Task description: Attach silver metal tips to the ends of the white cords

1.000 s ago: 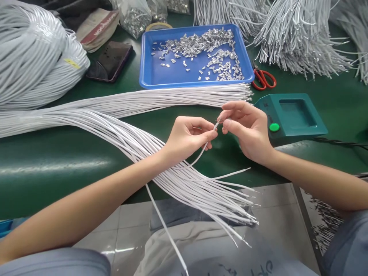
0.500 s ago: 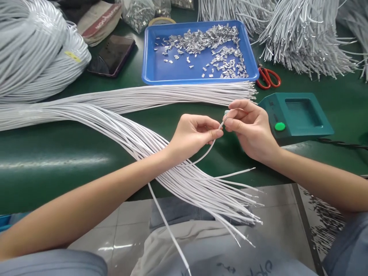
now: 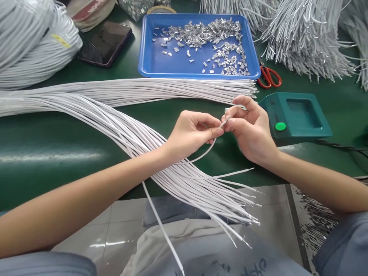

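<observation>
Worktop (image 3: 57, 153): green, glossy.
Wire fan (image 3: 184, 180): white, spilling over the near edge.
Left hand (image 3: 191, 134): pinching one white wire (image 3: 205, 150).
Right hand (image 3: 250, 128): pinching that wire's tip, touching the left.
Teal box (image 3: 296, 115): just beside.
Blue tray (image 3: 149, 61): behind, holding metal terminals (image 3: 212, 34).

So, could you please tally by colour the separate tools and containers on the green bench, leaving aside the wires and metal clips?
Blue: 1, the tray
Red: 1, the scissors
Teal: 1, the box with a green button
Black: 1, the phone
Total: 4
</observation>
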Demonstrator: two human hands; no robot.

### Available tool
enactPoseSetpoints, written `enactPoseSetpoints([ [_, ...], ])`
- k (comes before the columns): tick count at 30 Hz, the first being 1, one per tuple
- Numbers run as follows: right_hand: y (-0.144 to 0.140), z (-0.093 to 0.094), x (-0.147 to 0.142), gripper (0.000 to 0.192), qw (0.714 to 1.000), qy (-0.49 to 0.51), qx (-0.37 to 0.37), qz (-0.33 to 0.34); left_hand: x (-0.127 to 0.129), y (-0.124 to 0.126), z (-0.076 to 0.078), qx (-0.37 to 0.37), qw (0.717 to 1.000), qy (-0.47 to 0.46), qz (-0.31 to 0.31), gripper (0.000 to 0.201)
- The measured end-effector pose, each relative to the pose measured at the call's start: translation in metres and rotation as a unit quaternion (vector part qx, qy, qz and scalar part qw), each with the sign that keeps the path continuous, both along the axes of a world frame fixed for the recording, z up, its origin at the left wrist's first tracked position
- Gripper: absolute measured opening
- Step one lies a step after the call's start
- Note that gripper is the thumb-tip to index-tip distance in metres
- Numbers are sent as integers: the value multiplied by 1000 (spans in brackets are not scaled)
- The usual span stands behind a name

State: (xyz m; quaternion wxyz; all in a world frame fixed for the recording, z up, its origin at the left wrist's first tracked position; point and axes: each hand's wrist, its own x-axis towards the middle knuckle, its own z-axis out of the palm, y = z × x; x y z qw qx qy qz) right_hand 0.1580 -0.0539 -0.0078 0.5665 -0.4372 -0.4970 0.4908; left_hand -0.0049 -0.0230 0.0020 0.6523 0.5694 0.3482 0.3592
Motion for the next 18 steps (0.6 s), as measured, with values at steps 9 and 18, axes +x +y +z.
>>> enactPoseSetpoints([
  [9, -2, 0, 0, 29, 994, -75, 75, -38, -2, 1, 1, 2, 1000, 17, 20, 25],
  [18, 0, -5, 4, 44, 988, -126, 82, -33, -2, 0, 1, 20, 999, 30, -20, 29],
])
